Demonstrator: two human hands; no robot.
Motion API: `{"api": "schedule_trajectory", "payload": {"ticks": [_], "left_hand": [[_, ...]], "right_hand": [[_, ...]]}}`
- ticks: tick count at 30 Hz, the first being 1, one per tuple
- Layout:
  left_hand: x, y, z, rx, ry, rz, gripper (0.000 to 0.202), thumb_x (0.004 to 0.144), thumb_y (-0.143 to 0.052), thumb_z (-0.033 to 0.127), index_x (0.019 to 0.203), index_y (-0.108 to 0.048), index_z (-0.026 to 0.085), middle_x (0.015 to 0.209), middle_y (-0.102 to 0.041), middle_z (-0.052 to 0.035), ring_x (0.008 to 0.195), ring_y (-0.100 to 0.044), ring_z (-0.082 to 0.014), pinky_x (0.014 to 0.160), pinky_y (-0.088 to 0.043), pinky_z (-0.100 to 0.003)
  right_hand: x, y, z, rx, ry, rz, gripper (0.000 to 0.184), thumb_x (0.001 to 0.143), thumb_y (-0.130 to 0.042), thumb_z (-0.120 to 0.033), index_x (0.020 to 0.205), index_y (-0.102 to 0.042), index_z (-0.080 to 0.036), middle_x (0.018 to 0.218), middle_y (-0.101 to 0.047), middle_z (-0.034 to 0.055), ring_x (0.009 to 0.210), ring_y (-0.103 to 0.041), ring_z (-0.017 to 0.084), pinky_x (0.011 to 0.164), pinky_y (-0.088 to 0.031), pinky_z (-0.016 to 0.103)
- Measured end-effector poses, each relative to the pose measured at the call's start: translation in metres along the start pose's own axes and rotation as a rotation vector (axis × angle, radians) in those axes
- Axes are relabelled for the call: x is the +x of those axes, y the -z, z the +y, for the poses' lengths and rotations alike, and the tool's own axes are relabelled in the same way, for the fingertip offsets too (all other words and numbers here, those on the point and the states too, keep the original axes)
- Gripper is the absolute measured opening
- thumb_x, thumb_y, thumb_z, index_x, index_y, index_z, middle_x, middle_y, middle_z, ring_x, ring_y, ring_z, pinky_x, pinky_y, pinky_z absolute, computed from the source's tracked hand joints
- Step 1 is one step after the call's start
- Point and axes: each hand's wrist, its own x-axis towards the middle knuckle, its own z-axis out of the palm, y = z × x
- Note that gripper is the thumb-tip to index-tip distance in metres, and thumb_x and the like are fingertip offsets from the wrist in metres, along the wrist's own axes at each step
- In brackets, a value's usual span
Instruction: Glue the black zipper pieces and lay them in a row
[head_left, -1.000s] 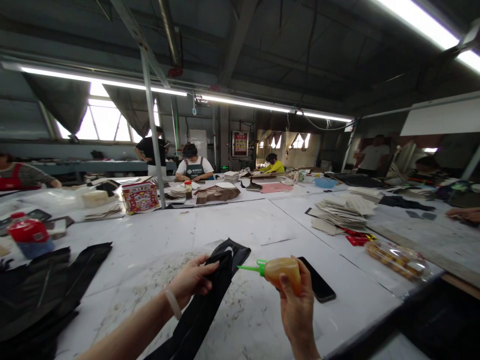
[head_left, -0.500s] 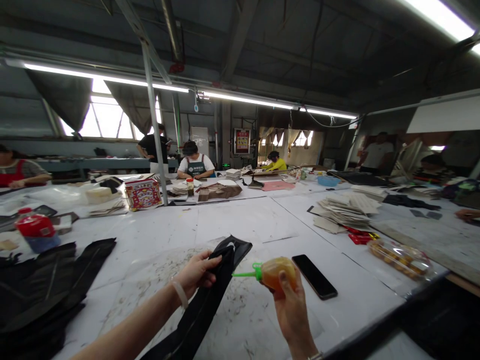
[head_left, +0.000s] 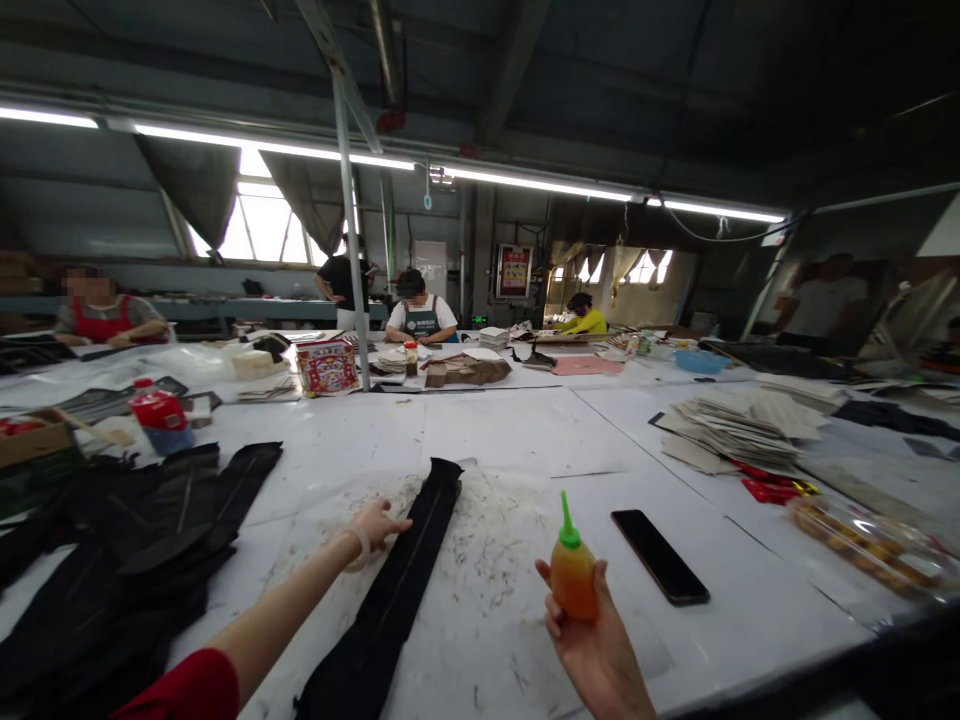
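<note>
A long black fabric strip point(head_left: 420, 535) with a pale line down its middle lies flat on the white table point(head_left: 495, 425). At its left edge is my left hand point(head_left: 375, 525), fingers apart and one stretched over the cloth; whether it presses there I cannot tell. My right hand point(head_left: 592, 640) is wrapped round a squeeze bottle point(head_left: 574, 580) of amber liquid, its green nozzle pointing up. The bottle is held right of the strip, apart from it. Dark smears and bits mark the table between them.
A phone point(head_left: 660, 557) lies right of the bottle. Black fabric pieces point(head_left: 150, 540) cover the left side, near a red-capped bottle point(head_left: 161, 415). Stacked card pieces point(head_left: 739, 425) and a clear food box point(head_left: 870, 540) sit at right. A metal post point(head_left: 349, 230) rises beyond. Several people work farther back.
My left hand has let go of the strip's far end, which now lies flat. My right hand has turned the bottle from nozzle-left to nozzle-up. The view has swung left.
</note>
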Motion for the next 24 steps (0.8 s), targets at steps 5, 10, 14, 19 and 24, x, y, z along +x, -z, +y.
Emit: {"api": "schedule_trajectory", "payload": {"ticks": [5,10,14,19,24], "left_hand": [[-0.028,0.002,-0.055,0.614,-0.317,0.06,0.066,0.051,-0.082,0.046,0.104,-0.058,0.014,0.093,-0.067,-0.0122,0.084,-0.064,-0.0314,0.068,-0.045,-0.035],[-0.043,-0.005,-0.064,0.777,-0.264,0.04,0.053,0.054,-0.079,0.049,0.09,-0.058,0.018,0.096,-0.068,-0.0155,0.093,-0.064,-0.0375,0.076,-0.045,-0.041],[-0.044,-0.002,-0.05,0.703,-0.201,-0.01,0.044,0.047,-0.083,0.047,0.071,-0.057,0.019,0.089,-0.07,-0.016,0.094,-0.064,-0.0421,0.077,-0.047,-0.044],[-0.055,-0.003,-0.038,0.187,-0.068,-0.274,0.028,0.053,-0.081,0.031,0.073,-0.064,0.019,0.077,-0.073,-0.008,0.085,-0.069,-0.0329,0.073,-0.053,-0.039],[-0.075,-0.03,-0.039,-0.539,0.238,-0.544,0.024,0.067,-0.076,0.019,0.088,-0.067,0.01,0.077,-0.074,-0.0106,0.07,-0.07,-0.0234,0.071,-0.057,-0.035]], "right_hand": [[0.005,0.031,0.016,-0.081,-0.032,-0.068,0.047,0.069,-0.083,-0.049,0.105,-0.069,-0.021,0.117,-0.07,0.0107,0.077,-0.07,0.018,0.063,-0.059,0.028],[0.021,0.026,0.018,-0.335,-0.04,-0.109,0.051,0.062,-0.089,-0.034,0.103,-0.066,-0.016,0.105,-0.072,0.0105,0.096,-0.069,0.024,0.094,-0.053,0.039],[0.052,0.018,0.013,-0.751,0.265,-0.043,0.057,0.057,-0.082,-0.05,0.1,-0.059,-0.021,0.095,-0.069,0.0052,0.091,-0.068,0.024,0.086,-0.054,0.04],[0.076,0.025,0.003,-1.08,0.419,0.085,0.055,0.051,-0.081,-0.041,0.094,-0.052,-0.024,0.08,-0.062,-0.0012,0.072,-0.062,0.021,0.068,-0.051,0.034],[0.071,0.038,-0.013,-1.35,0.483,0.134,0.044,0.054,-0.076,-0.042,0.088,-0.055,-0.025,0.071,-0.059,-0.0028,0.069,-0.059,0.023,0.069,-0.046,0.036]]}}
